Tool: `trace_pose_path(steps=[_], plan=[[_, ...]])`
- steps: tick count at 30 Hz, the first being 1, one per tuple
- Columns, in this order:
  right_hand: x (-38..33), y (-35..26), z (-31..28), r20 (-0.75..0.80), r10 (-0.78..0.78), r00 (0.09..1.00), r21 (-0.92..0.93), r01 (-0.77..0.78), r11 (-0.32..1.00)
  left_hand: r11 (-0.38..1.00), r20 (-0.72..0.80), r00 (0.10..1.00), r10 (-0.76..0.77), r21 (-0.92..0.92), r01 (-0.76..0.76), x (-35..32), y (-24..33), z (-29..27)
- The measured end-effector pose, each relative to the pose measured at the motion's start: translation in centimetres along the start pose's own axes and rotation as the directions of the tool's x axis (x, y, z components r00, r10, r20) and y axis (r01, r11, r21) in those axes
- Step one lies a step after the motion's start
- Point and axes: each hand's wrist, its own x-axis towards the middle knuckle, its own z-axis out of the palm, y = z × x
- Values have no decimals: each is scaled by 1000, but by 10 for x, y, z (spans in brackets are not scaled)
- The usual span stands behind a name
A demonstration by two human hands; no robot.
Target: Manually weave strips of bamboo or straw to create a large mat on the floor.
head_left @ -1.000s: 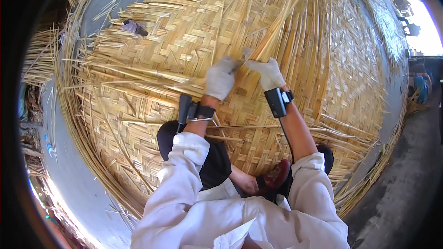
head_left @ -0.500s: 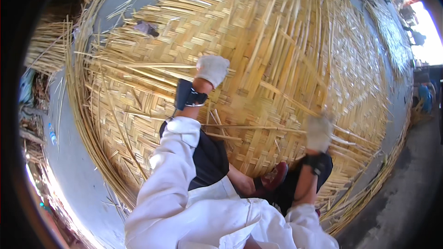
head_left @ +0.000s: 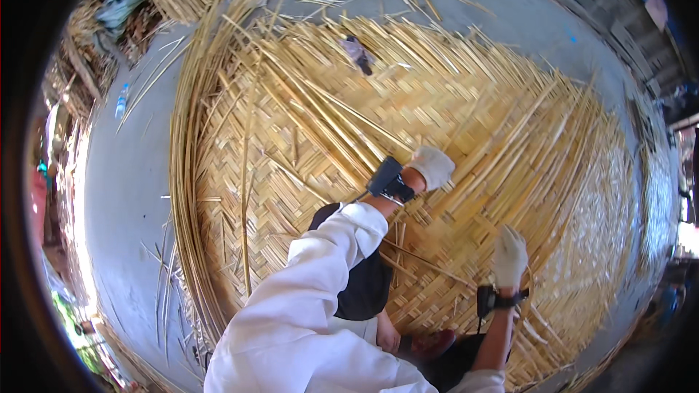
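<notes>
both gloved hands rest on the woven bamboo mat [head_left: 466,124]: left hand [head_left: 432,166] curled, grasp hidden; right hand [head_left: 510,255] flat, fingers spread, empty

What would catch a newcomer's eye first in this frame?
A huge woven mat of pale yellow strips fills the middle, with loose strips fanning off its left edge onto grey floor. Near the centre, the white-gloved left hand presses on the weave, and the right hand rests lower right. A small grey object lies near the mat's top.
</notes>
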Motion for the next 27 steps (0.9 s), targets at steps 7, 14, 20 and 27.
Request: trace_pose_path(steps=[7, 14, 20, 27], plan=[[55, 8, 35, 502, 251, 828, -78, -246, 966, 996, -52, 998, 34, 90, -29, 3, 9, -31], [31, 34, 4, 411, 257, 875, 57, -306, 950, 984, 118, 992, -52, -162, 70, 17, 6, -4], [14, 46, 21, 539, 359, 762, 101, -482, 871, 989, 186, 982, -17, -140, 43, 6, 12, -22], [13, 55, 11, 655, 406, 637, 32, -560, 828, 981, 157, 987, 12, -194, 19, 13, 11, -6]])
